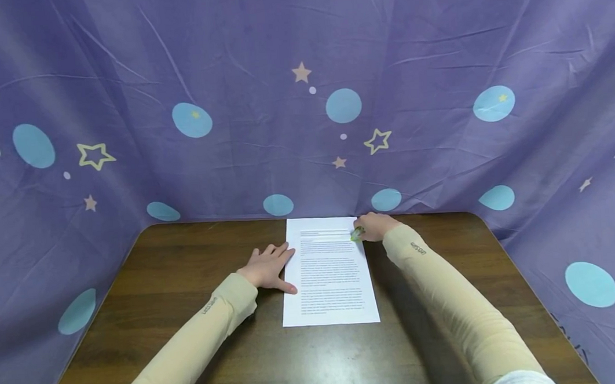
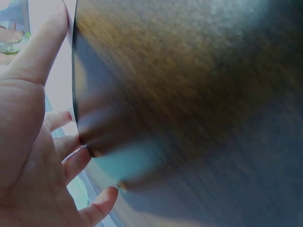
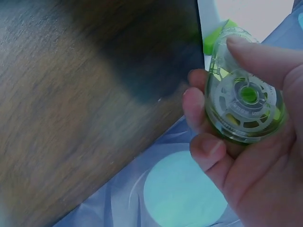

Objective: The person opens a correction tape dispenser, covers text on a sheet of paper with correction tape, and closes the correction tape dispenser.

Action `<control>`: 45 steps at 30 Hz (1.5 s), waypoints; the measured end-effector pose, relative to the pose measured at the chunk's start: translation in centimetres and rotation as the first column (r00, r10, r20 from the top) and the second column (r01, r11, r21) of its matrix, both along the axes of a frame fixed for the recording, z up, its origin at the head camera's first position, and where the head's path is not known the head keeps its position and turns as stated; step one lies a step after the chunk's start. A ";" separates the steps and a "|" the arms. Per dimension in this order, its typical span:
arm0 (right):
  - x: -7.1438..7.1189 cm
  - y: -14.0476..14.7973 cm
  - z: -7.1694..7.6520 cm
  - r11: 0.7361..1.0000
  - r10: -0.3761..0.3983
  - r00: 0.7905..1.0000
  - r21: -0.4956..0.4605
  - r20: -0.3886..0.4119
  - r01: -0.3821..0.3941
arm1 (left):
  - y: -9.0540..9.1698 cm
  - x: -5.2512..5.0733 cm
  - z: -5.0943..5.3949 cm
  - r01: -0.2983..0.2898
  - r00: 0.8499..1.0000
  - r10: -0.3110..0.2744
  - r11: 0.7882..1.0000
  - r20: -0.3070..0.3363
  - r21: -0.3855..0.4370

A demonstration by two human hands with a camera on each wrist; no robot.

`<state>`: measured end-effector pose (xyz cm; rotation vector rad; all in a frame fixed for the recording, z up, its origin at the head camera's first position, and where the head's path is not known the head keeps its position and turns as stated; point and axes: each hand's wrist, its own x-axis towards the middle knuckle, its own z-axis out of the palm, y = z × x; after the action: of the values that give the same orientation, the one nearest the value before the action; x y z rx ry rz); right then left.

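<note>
The work, as I judge it, is in an early part of the page: the teardrop-shaped dispenser of clear and green plastic (image 3: 244, 101) is in use position at the white rectangular sheet of printed paper (image 1: 329, 272), its narrow end by the right ends of the upper lines. The lower paragraphs show their rows of print; whether any upper line is covered is too small to tell, so I cannot say how much is left. The sheet lies flat on the brown wood-grain table (image 1: 187, 279), near its far edge. With my right hand (image 1: 376, 227) I pinch the dispenser, thumb over its clear side and fingers curled; I cannot tell whether its tip presses the paper. My left hand (image 1: 271, 267) is spread, its thumb and forefinger resting on the sheet's left margin.
</note>
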<state>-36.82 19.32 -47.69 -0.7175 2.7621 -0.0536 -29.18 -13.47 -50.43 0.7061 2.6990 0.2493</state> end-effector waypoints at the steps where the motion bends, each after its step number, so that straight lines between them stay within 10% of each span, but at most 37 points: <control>1: 0.0 -0.1 0.0 1.000 0.009 1.000 -0.009 0.000 -0.009 | 0.0 0.0 0.0 0.001 1.000 -0.001 1.000 0.000 -0.001; 24: 0.1 -6.0 0.2 0.968 0.164 0.983 -0.204 0.078 -0.145 | 0.0 -0.1 -0.1 0.003 1.000 -0.003 1.000 0.022 -0.006; 35: -0.1 -7.5 -0.8 0.915 0.299 0.948 -0.248 -0.112 -0.318 | -0.4 -0.5 -0.9 -0.001 1.000 0.001 1.000 0.012 0.002; 45: 0.3 -9.3 -0.9 0.927 0.289 0.955 -0.232 -0.064 -0.296 | -0.2 -0.2 -0.3 0.020 1.000 -0.020 0.999 0.017 -0.025</control>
<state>-36.48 10.01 -48.63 -1.1959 2.6691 -0.3214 -29.40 -13.66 -50.74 0.7202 2.6734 0.2148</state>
